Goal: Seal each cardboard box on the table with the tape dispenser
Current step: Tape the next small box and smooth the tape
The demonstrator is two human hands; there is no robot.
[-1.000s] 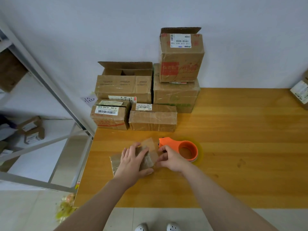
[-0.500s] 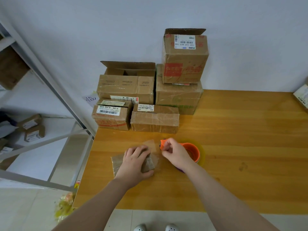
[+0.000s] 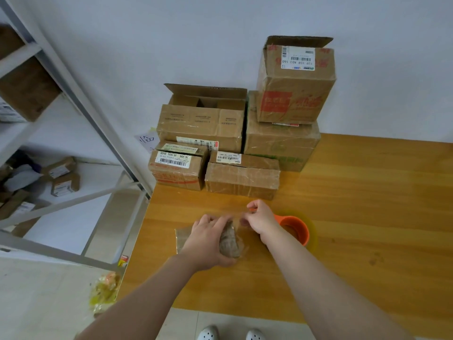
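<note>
Nearest me, my two forearms reach out over the front edge of the table (image 3: 367, 192). My left hand (image 3: 208, 241) lies palm down with its fingers curled over a small flat box (image 3: 230, 239) wrapped in glossy clear film, pinning it to the wood; a loose corner of that film sticks out to the left of the hand. My right hand (image 3: 259, 222) is closed in a pinch just beside the box, thumb and forefinger drawn together on what looks like the free end of clear tape (it is almost invisible against the wood, so I cannot be sure).

The risk, as I judge it, lies in that strand. If it goes slack it could fold back on itself or stick to my fingers, and a crooked pull would lay it off the seam. The box is light and slick, so a tug from the right could drag it out from under the left hand unless I press harder.

Just behind the right wrist sits the tape dispenser (image 3: 294, 229), orange with a yellowish roll, resting on the table and partly hidden by the hand. It is loose, so pulling tape may skid it toward me.

Farther back, against the wall, the other cardboard boxes (image 3: 242, 177) are stacked: two low ones in front, taller ones behind, and two of those have a top flap standing open. A metal shelf (image 3: 73, 99) rises to the left.
</note>
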